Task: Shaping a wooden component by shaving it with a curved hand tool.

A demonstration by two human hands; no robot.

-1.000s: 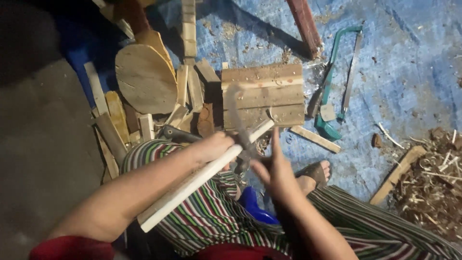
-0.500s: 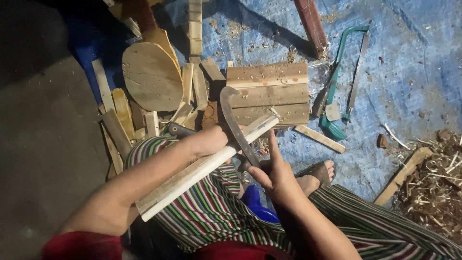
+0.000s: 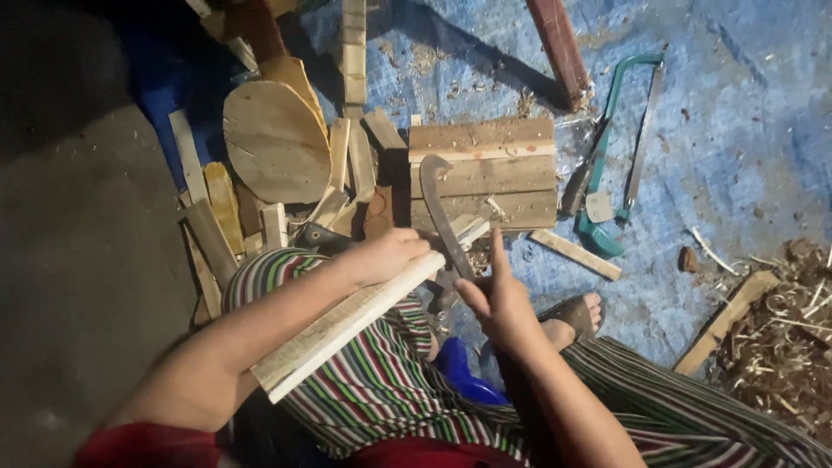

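Left hand (image 3: 390,256) fingers closed round slat (image 3: 364,314), slat lying across striped lap. Right hand (image 3: 494,299) grips knife (image 3: 442,212) handle, blade curved, raised over slat end. Slat likely light, stiff, splintery; hold mid-length, clear of blade.

**Packages, labels, signs and screens**

None can be made out in this head-camera view. No package, label, sign or screen shows on the ground or among the things lying there, and nothing in either hand bears a visible label.
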